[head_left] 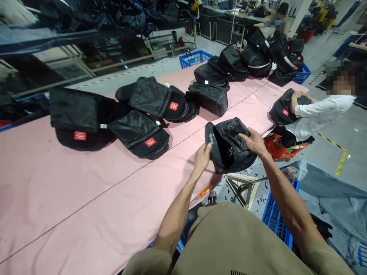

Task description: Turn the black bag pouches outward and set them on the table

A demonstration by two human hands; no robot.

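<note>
Both hands gripping black bag point(229, 147) at worktop point(71, 198) near edge.
Left hand point(203, 156) fingers pinch the opening rim, right hand point(254, 140) clamps the top; looks soft, light, floppy: hold by the seams.

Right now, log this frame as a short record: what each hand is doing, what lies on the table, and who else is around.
left hand: left hand grips the near edge of the open black bag
right hand: right hand grips the bag's top
bag position: at the edge of the pink table
on table: finished black bags with red labels, more stacked at the far end
nearby: co-worker in white sleeve holding another black bag
</note>
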